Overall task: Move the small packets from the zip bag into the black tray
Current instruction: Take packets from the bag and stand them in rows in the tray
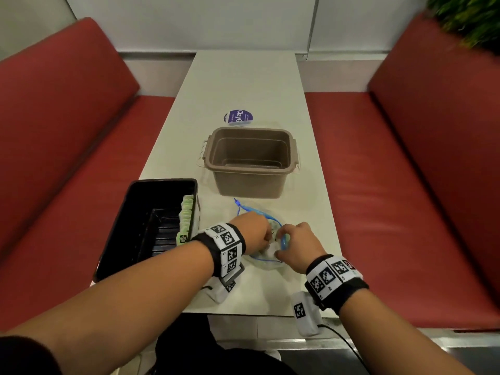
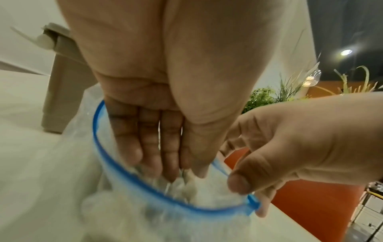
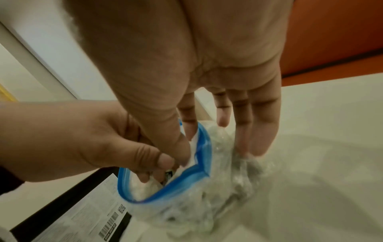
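The clear zip bag [image 1: 263,257] with a blue rim [image 2: 124,176] lies open on the table, with white small packets [image 2: 192,190] inside. My left hand [image 1: 266,236] reaches into its mouth; thumb and fingers [image 3: 163,161] close on a packet [image 3: 168,176] there. My right hand [image 1: 281,244] pinches the bag's right wall near the rim, thumb [image 3: 182,147] inside and fingers outside. The black tray [image 1: 130,220] stands to the left, with green packets [image 1: 186,215] lined along its right wall.
An empty brown tub [image 1: 249,161] stands just behind the bag, and a purple round sticker [image 1: 238,117] lies beyond it. Red bench seats [image 1: 392,185] flank the narrow table [image 1: 243,77]. The table's front edge runs close under my wrists.
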